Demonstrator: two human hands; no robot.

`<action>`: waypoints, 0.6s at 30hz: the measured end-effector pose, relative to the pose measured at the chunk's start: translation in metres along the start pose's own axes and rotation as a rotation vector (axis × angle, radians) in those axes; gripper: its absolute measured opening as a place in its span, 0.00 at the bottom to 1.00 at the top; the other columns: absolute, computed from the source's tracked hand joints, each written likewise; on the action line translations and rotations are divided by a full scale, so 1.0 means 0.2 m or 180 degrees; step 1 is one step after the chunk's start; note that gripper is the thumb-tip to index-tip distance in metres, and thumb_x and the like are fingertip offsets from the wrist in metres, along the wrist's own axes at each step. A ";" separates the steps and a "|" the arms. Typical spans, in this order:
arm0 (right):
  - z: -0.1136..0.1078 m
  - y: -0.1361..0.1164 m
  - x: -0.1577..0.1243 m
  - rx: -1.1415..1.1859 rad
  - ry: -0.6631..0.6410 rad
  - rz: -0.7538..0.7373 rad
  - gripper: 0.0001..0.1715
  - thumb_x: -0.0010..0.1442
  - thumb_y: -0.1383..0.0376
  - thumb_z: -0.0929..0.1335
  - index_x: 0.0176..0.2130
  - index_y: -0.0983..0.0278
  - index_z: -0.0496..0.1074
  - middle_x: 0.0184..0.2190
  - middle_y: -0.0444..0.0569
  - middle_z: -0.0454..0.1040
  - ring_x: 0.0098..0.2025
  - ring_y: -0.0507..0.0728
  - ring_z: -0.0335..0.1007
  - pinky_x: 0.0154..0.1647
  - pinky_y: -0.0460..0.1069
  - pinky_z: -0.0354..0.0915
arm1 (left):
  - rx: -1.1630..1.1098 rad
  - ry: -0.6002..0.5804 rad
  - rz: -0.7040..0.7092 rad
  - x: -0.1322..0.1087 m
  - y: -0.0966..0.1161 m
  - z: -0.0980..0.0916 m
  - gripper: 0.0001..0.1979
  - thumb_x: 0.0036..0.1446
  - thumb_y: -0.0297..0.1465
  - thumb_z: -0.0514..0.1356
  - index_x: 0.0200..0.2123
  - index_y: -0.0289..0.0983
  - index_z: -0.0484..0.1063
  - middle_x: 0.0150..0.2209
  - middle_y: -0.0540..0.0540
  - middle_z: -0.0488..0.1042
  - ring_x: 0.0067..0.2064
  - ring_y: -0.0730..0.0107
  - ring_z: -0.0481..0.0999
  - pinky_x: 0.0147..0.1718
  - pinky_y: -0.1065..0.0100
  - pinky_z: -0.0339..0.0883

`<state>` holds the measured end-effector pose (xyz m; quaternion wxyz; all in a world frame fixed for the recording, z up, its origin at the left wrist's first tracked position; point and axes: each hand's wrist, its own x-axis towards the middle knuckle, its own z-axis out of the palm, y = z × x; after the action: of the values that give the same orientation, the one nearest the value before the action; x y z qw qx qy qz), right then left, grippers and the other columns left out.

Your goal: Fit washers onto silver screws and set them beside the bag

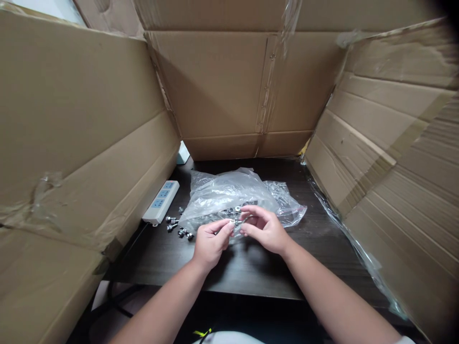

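Observation:
Between my hands is a small metal bolt (237,222), pointing to the right. My left hand (212,242) pinches its left end between thumb and forefinger. Around the bolt's right end are the thumb and fingers of my right hand (264,229), curved and partly apart; whether they touch it is too small to tell. A metal washer or nut (237,209) shows by my right fingertips, in front of the bag. Just behind both hands a clear plastic bag (229,188) lies with small metal parts inside its open mouth. Several bolts with nuts (171,227) lie loose left of the bag.
A white power strip (161,202) lies on the dark table (158,260) at the left. Cardboard walls stand at the left (86,100), back (218,86) and right (394,157). A second clear bag (287,205) with small parts lies at the right of the first.

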<state>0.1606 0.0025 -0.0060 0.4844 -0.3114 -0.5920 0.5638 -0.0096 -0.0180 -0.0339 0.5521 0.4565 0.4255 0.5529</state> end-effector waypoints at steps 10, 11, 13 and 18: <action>0.00 -0.01 0.00 -0.0013 0.0182 0.0198 0.18 0.53 0.53 0.70 0.36 0.65 0.74 0.27 0.46 0.74 0.23 0.52 0.72 0.25 0.46 0.70 | 0.0122 -0.0091 -0.0088 -0.01 0.03 0.00 0.13 0.51 0.37 0.65 0.31 0.30 0.78 0.18 0.51 0.65 0.17 0.84 0.54 0.15 0.75 0.45; 0.00 -0.01 0.00 -0.0011 0.0083 0.0040 0.19 0.50 0.55 0.73 0.40 0.63 0.74 0.33 0.47 0.74 0.28 0.52 0.74 0.30 0.48 0.72 | 0.0107 -0.0122 -0.0080 -0.01 0.03 0.00 0.13 0.52 0.36 0.64 0.32 0.30 0.78 0.18 0.51 0.64 0.17 0.84 0.54 0.15 0.75 0.45; 0.01 -0.01 0.00 -0.0277 -0.0010 -0.0043 0.17 0.48 0.57 0.74 0.36 0.63 0.75 0.33 0.47 0.75 0.28 0.52 0.74 0.30 0.47 0.71 | 0.0095 -0.0182 -0.0062 -0.01 0.02 0.00 0.12 0.52 0.36 0.64 0.32 0.31 0.78 0.19 0.51 0.65 0.17 0.85 0.54 0.15 0.75 0.45; 0.01 0.00 0.01 -0.0546 0.0497 0.0523 0.33 0.60 0.49 0.64 0.13 0.65 0.60 0.09 0.41 0.59 0.10 0.47 0.58 0.11 0.43 0.53 | 0.0098 -0.0130 -0.0117 0.00 0.01 0.00 0.12 0.51 0.36 0.65 0.32 0.30 0.77 0.18 0.51 0.64 0.17 0.84 0.53 0.15 0.75 0.45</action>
<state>0.1588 0.0034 -0.0056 0.4528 -0.4420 -0.5711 0.5230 -0.0107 -0.0190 -0.0326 0.5636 0.4682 0.4309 0.5267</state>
